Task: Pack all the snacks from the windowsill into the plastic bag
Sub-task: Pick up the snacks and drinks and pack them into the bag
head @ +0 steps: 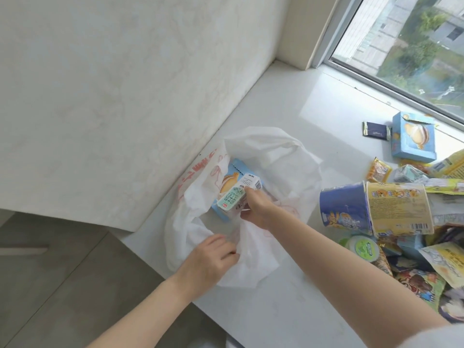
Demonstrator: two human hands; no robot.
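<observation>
White plastic bag (253, 259) pinched by left hand (208, 259); right hand (258, 207) gripping one carton (232, 198), two tubs (374, 209)

The plastic bag (253, 177) is thin, white, crinkled film with a soft sheen and faint red print, and the small carton (232, 198) in it is smooth printed card. The windowsill (313, 101) looks like smooth, matt pale stone, the wall (113, 84) faintly textured. The snack tubs (374, 209) are glossy printed card; the dark sachet (375, 131) is shiny foil.
</observation>
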